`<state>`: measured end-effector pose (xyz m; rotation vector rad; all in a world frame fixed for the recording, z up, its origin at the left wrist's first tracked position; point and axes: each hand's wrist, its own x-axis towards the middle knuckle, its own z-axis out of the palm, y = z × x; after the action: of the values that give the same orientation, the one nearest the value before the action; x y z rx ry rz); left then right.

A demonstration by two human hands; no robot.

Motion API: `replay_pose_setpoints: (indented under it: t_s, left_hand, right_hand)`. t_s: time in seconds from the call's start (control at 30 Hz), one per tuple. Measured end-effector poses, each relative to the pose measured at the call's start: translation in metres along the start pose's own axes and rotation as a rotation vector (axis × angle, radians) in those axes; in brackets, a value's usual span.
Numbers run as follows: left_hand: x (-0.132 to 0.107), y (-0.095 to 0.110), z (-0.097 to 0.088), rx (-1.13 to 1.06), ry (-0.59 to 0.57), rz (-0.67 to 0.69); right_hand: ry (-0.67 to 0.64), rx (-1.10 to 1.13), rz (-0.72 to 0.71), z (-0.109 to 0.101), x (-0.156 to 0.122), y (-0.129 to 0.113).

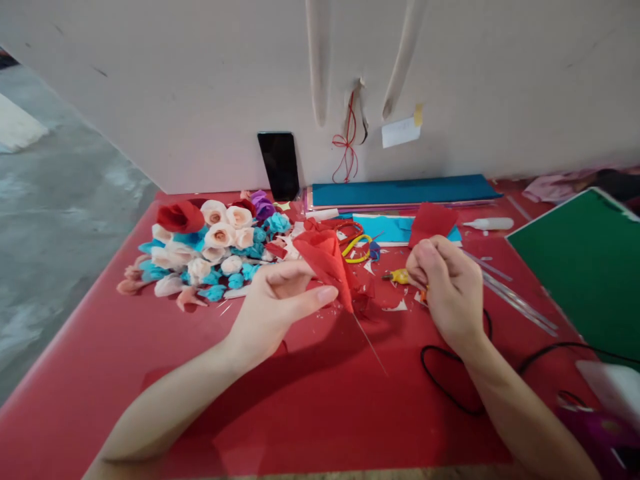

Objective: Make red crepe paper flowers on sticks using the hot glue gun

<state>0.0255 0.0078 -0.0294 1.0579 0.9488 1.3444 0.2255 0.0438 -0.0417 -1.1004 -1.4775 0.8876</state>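
My left hand pinches a red paper flower between thumb and fingers, with its thin wire stem slanting down to the right. To the right of the flower, my right hand is closed, and a red paper petal rises from its fingertips. Just beside and partly behind that hand lies a yellow glue gun, its nozzle pointing left; the rest of it is hidden. Scissors with yellow handles and a red-handled pair lie behind the flower among paper scraps.
Finished paper flowers are heaped at the left. A phone leans on the wall behind. Blue paper, a white bottle, clear glue sticks, a black cable and a green board occupy the back and right.
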Motion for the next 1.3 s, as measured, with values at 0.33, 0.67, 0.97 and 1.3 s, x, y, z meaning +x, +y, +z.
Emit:
replay_pose_setpoints:
  t_s: [0.33, 0.67, 0.97, 1.3]
  left_hand:
    - [0.001, -0.003, -0.001, -0.035, -0.038, -0.065]
    - [-0.001, -0.002, 0.000, -0.068, -0.110, -0.017]
    - [-0.003, -0.005, 0.001, -0.076, -0.141, -0.003]
    - [-0.003, -0.003, 0.007, -0.031, -0.121, -0.021]
  right_hand:
    - [-0.202, -0.454, -0.106, -0.006, 0.011, 0.015]
    - [-0.147, -0.456, -0.156, -0.003, 0.000, -0.001]
    - [-0.147, -0.470, -0.222, -0.006, -0.008, -0.013]
    - [-0.059, -0.395, -0.163, -0.014, -0.004, -0.017]
